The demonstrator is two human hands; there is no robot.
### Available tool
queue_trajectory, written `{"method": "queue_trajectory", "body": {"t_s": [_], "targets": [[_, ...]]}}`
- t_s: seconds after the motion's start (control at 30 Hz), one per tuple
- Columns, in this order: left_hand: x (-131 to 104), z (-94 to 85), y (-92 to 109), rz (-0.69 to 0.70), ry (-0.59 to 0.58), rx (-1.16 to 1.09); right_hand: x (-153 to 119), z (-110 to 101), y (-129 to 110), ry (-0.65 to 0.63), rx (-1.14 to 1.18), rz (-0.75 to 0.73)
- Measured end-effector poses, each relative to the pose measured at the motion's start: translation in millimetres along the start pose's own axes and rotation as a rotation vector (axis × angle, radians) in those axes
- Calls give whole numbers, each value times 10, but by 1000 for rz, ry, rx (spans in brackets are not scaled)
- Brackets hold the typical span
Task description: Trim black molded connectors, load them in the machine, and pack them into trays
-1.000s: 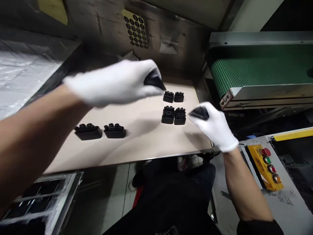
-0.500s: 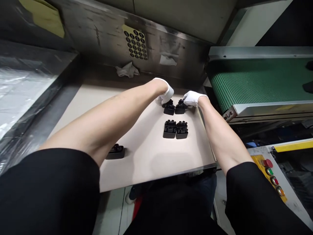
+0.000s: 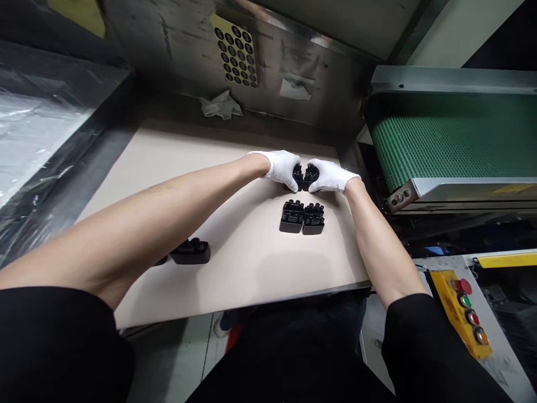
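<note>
My left hand [image 3: 284,169], in a white glove, curls its thumb and fingers round the left side of a black block with stubby posts [image 3: 297,176]. From the other side my right hand [image 3: 329,176], gloved the same way, grips a matching black block [image 3: 311,174]. A narrow gap lies between the two blocks, which stand at the far part of the pale board [image 3: 247,274]. Nearer to me, another pair of these black blocks [image 3: 292,217] [image 3: 313,219] stands side by side. One more black block [image 3: 191,253] is at the left, partly covered by my left forearm.
A green conveyor belt [image 3: 440,140] runs at the right. Below it sits a yellow button panel [image 3: 461,313]. A metal wall [image 3: 180,50] with a sticker sheet [image 3: 235,53] rises behind the board, and a crumpled cloth [image 3: 221,105] lies at its foot. Plastic-wrapped material [image 3: 37,134] is at the left.
Both hands have turned and wrapped round the outer sides of the far pair of blocks. My left forearm has dropped lower, and the view has shifted slightly.
</note>
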State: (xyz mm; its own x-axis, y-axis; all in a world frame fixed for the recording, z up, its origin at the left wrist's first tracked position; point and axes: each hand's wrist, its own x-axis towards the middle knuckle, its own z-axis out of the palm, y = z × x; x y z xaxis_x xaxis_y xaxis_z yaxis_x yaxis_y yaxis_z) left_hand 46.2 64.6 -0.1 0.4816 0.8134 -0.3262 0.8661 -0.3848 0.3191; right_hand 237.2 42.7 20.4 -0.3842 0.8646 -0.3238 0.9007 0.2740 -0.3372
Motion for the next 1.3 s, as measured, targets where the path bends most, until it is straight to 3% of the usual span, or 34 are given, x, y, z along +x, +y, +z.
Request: {"method": "queue_trajectory", "body": {"t_s": [0.17, 0.4, 0.57, 0.63, 0.73, 0.83, 0.9, 0.97, 1.07, 1.17, 1.23, 1.3], "targets": [[14, -17, -17, -6, 13, -4, 67, -40, -44, -47, -45, 6], [3, 45, 27, -40, 40, -37, 163, 114, -32, 64, -78, -29], [-82, -41, -65, -66, 66, -75, 117, 258, 146, 177, 106, -16], [-311, -134, -115, -80, 117, -68, 46, 334, 267, 263, 273, 15], [-977, -209, -113, -62, 188, -66, -146, 470, 449, 374, 594, 124], [-1736, -80, -2, -43, 206, -58, -404, 616, 493, 432, 785, 109], [-2011, 104, 97, -38, 238, -35, -552, 710, 398, 475, 744, 7], [-1983, 306, 202, -17, 277, -16, -646, 805, 232, 515, 607, -100], [-1528, 532, 361, 36, 271, -37, -711, 965, -18, 531, 324, -140], [-1121, 661, 514, 84, 179, -100, -793, 1141, -128, 573, 81, -89], [-1092, 760, 620, 96, 147, -131, -902, 1254, -123, 628, 10, -89], [-1235, 893, 717, 76, 178, -150, -1049, 1358, -98, 666, -8, -137]]}}
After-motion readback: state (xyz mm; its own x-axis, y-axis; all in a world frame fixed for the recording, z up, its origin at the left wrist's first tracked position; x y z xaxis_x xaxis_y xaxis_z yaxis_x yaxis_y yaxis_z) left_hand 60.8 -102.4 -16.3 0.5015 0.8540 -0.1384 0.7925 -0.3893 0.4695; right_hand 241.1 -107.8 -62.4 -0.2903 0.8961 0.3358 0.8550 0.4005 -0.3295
